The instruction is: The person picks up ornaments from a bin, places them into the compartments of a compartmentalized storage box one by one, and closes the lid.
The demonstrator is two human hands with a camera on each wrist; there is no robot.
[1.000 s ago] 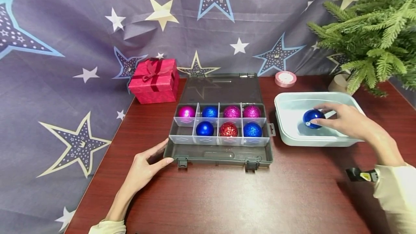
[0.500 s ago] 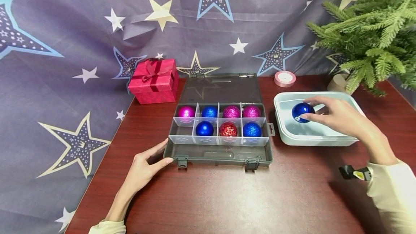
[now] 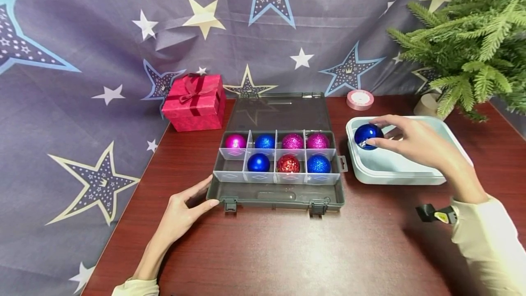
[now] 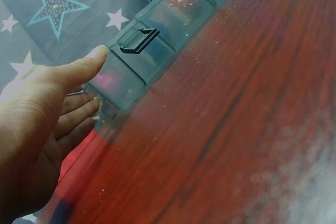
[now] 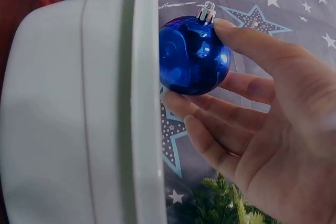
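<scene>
Between thumb and fingers, my right hand (image 3: 415,143) holds a shiny blue Christmas ball (image 3: 368,136) above the left end of a pale blue tub (image 3: 404,179). In the right wrist view the ball (image 5: 194,56) shows a silver cap with a thread loop. My left hand (image 3: 181,216) touches the front left corner of a dark see-through divided box (image 3: 275,191), thumb along its front, fingers at its side. The box's lid lies back. Pink, blue and red balls sit singly in its compartments, among them a red glitter ball (image 3: 288,164); the front left compartment holds none.
A red gift box (image 3: 195,104) stands behind and left of the divided box. Pink ribbon on a spool (image 3: 360,99) lies behind the tub. An artificial fir tree (image 3: 472,44) rises at the back right. A star-patterned cloth (image 3: 123,58) hangs behind the table.
My right hand has carried the blue Christmas ball leftward and up, from the middle of the tub to above its left end. The left hand stays at the box corner.
</scene>
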